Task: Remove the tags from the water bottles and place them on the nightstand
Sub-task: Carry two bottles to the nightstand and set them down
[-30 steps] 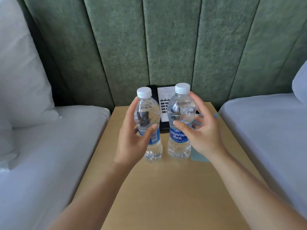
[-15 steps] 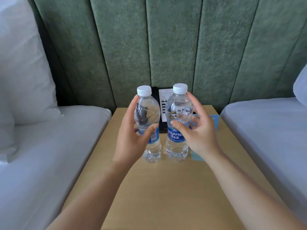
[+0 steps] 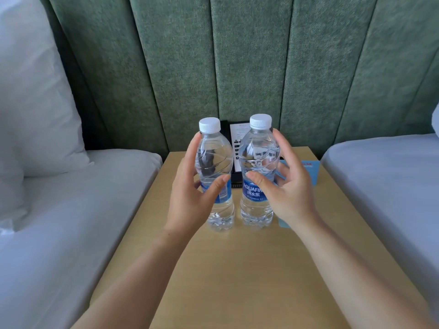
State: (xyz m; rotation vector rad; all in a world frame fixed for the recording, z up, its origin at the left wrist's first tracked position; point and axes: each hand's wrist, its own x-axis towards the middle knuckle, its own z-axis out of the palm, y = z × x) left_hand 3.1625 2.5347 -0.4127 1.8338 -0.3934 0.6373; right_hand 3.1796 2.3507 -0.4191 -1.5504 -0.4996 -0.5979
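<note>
Between two beds, on the tabletop (image 3: pixel 249 269), both bottles (image 3: pixel 257 172) stand upright, loosely cupped by opened hands (image 3: pixel 192 198); fingers should be withdrawn straight outward.

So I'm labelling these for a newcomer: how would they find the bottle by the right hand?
On the wooden nightstand between the two beds stand two capped water bottles. It is the right bottle, beside the right hand; its blue label faces front, reading AQUAFIN.

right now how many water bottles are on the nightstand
2: left bottle by the left hand, right bottle by the right hand. None seem hidden.
</note>
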